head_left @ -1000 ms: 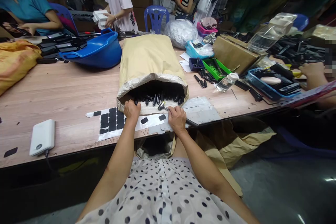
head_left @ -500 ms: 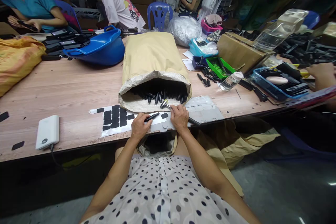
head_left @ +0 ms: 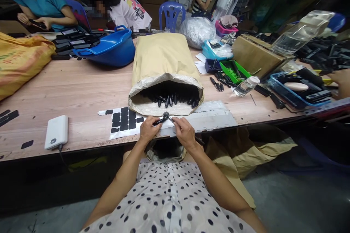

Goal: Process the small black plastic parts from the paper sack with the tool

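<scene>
White power bank point(head_left: 56, 131) on the table point(head_left: 90, 91), sheet of black stickers point(head_left: 124, 119), here's the left hand point(head_left: 148, 128), fingers clamped on a slim black piece point(head_left: 160, 121), tip right by the hammer point(head_left: 166, 115) head, before the open sack point(head_left: 164, 54), right hand point(head_left: 185, 131), fingers gripping the shaft.

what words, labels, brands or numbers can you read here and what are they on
No text can be read for certain.
Orange bag: red and green print, too blurred.
White shirt: coloured print, no legible words.
Power bank: dark round mark, too small.
Hammer, black piece: no lettering discernible.
Sack: no lettering visible.
</scene>
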Demonstrator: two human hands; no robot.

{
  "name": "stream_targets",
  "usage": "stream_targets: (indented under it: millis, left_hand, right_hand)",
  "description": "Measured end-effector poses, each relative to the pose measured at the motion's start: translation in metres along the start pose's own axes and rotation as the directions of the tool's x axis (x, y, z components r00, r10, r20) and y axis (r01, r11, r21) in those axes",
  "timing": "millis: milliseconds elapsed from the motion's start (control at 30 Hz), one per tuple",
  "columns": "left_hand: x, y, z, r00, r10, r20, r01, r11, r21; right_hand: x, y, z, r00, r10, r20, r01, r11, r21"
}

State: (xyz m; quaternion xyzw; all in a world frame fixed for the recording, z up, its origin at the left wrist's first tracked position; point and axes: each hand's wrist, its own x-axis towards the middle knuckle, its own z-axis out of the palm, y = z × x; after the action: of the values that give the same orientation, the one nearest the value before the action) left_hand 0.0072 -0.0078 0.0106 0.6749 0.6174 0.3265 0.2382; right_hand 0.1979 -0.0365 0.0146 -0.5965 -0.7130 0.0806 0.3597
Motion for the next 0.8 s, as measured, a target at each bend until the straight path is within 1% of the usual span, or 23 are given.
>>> stream_targets:
  millis: [133, 300, 467, 633, 700, 800]
  left_hand:
    - [0.0, 0.001, -0.001, 1.0, 0.007, -0.01, -0.007, 1.0, -0.003]
    - [0.0, 0.001, 0.001, 1.0, 0.004, -0.005, -0.004, 1.0, -0.016]
    - [0.0, -0.001, 0.002, 1.0, 0.014, -0.003, -0.014, 1.0, -0.022]
    - [0.0, -0.004, 0.003, 0.999, 0.037, -0.001, -0.037, 0.999, -0.04]
    - [0.0, -0.005, 0.004, 0.999, 0.035, 0.005, -0.035, 0.999, -0.037]
    - [0.0, -0.006, 0.005, 0.999, 0.031, 0.009, -0.031, 0.999, -0.028]
  right_hand:
    - [-0.005, -0.004, 0.002, 1.0, 0.017, 0.021, -0.018, 0.999, 0.045]
    - [-0.006, -0.004, 0.002, 1.0, 0.024, 0.009, -0.024, 0.999, 0.034]
    - [-0.006, -0.011, -0.003, 1.0, -0.017, -0.005, 0.017, 1.0, 0.023]
    - [-0.007, -0.016, -0.003, 0.994, -0.101, -0.046, 0.102, 0.995, 0.002]
    - [-0.008, -0.015, -0.001, 0.992, -0.122, -0.039, 0.121, 0.992, -0.03]
    - [-0.009, -0.011, 0.002, 0.991, -0.135, 0.009, 0.135, 0.987, -0.084]
